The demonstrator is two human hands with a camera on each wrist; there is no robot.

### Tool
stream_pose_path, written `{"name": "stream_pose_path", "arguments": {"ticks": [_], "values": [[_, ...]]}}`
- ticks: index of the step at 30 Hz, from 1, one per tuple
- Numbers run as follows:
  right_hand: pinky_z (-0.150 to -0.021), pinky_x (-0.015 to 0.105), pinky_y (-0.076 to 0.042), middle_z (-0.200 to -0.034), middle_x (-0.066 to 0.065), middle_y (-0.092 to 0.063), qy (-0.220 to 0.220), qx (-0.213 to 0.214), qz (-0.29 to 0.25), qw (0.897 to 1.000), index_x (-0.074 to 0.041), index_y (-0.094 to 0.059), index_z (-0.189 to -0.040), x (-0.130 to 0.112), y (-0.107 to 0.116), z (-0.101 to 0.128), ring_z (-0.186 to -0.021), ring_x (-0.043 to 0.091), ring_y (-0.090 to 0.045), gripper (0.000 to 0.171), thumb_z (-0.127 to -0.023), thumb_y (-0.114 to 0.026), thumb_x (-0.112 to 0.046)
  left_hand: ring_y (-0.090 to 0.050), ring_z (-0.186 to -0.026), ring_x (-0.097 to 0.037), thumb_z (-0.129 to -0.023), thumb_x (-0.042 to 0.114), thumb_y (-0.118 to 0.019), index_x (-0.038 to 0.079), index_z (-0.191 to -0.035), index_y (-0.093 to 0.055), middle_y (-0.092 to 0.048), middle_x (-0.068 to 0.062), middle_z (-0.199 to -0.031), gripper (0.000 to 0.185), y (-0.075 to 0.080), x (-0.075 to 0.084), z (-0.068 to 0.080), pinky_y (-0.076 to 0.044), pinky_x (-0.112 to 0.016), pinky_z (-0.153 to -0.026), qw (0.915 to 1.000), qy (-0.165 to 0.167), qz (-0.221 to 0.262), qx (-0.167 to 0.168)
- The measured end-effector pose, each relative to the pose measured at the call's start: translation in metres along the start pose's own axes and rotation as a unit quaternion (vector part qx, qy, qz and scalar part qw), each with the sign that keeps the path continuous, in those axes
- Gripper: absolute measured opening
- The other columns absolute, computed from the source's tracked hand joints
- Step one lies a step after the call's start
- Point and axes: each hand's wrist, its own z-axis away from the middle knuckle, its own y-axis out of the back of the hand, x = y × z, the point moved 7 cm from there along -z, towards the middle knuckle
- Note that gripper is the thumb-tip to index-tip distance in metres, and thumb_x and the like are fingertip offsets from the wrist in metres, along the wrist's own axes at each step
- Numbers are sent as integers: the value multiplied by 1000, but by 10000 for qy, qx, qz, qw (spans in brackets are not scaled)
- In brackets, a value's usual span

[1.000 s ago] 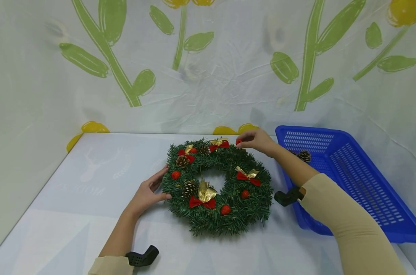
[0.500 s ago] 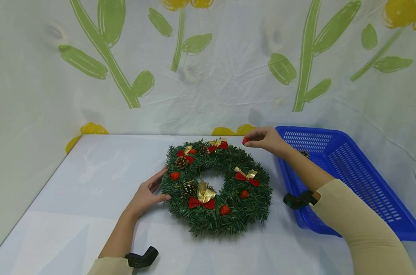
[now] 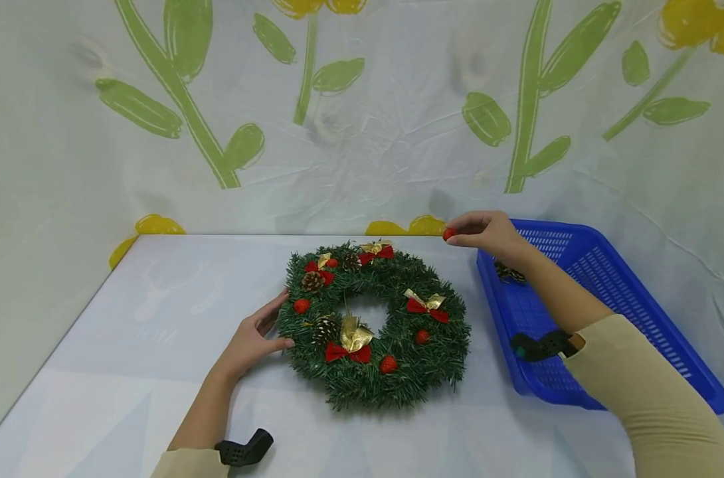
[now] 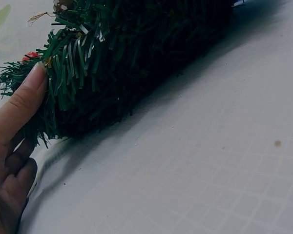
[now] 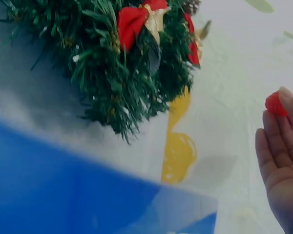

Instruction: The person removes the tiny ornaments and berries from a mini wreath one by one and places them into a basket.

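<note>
A green wreath [image 3: 374, 325] with red bows, pine cones and red berries lies on the white table [image 3: 129, 372]. My left hand [image 3: 256, 335] rests against its left edge with straight fingers, the thumb [image 4: 19, 102] touching the needles. My right hand [image 3: 487, 234] pinches a small red berry [image 3: 449, 234] above the near-left corner of the blue basket [image 3: 625, 312], apart from the wreath. In the right wrist view the berry [image 5: 275, 104] sits at the fingertips, with the wreath [image 5: 122, 63] off to the left.
A pine cone [image 3: 508, 272] lies in the blue basket, partly hidden by my right forearm. A cloth backdrop printed with green stems and yellow flowers hangs behind the table. Bare table surface stretches to the left and front of the wreath.
My right hand has lifted the red berry off the wreath's top edge and carried it rightward to the basket's corner. The left hand has stayed on the wreath.
</note>
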Motion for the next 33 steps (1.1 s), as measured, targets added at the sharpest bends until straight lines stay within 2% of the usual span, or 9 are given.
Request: {"name": "stream_pose_path", "arguments": {"ticks": [4, 11, 15, 18, 22, 27, 33], "values": [[-78, 20, -54, -87, -9, -71, -127, 256, 115, 9995, -4, -70, -106, 3, 12, 5, -85, 8, -67, 27, -82, -75, -14, -21, -142, -32, -77, 12, -79, 18, -149, -34, -23, -6, -156, 85, 0, 0, 1, -27, -2, -101, 10000, 15, -6, 8], [-78, 23, -56, -87, -12, -71, -312, 424, 281, 9982, -3, -69, -108, 11, 33, 17, -84, 7, -67, 30, -82, -75, -16, -23, -142, -32, -77, 13, -78, 20, -149, -34, -23, -5, -156, 85, -2, 1, 0, -28, -3, -101, 10000, 65, -14, 6], [-75, 19, -55, -86, -13, -70, -403, 606, 285, 9969, -5, -70, -106, 19, 47, 23, -84, 7, -67, 29, -81, -76, -18, -25, -141, -32, -77, 15, -79, 21, -149, -33, -24, -4, -156, 85, -2, 1, -1, -32, -26, -111, 9998, 148, -127, 5], [-75, 18, -55, -86, -14, -70, -381, 693, 189, 9967, -6, -70, -106, 26, 56, 26, -84, 7, -67, 29, -81, -76, -17, -25, -141, -33, -77, 15, -79, 19, -149, -33, -24, -5, -156, 85, 0, 1, 0, -33, -23, -110, 9998, 144, -163, 26], [-74, 17, -55, -87, -15, -70, -334, 724, 69, 9968, -4, -70, -107, 36, 65, 29, -84, 7, -67, 27, -82, -74, -14, -25, -141, -34, -78, 15, -78, 18, -149, -33, -24, -7, -156, 84, 2, 2, 1, -29, -1, -98, 9998, 120, -159, 33], [-75, 18, -55, -87, -15, -70, -351, 772, 141, 9963, -2, -70, -105, 49, 76, 34, -84, 7, -66, 25, -83, -74, -13, -24, -141, -34, -78, 14, -78, 18, -149, -33, -24, -7, -156, 84, 1, 2, 1, -28, -1, -98, 9999, 101, -108, 18], [-75, 16, -54, -85, -16, -69, -622, 602, 271, 9959, -8, -72, -102, 63, 82, 43, -81, 4, -66, 22, -82, -75, -16, -24, -141, -34, -78, 13, -78, 17, -149, -33, -23, -8, -156, 85, 0, 2, 1, -29, -4, -101, 9999, 86, -119, 39]]}}
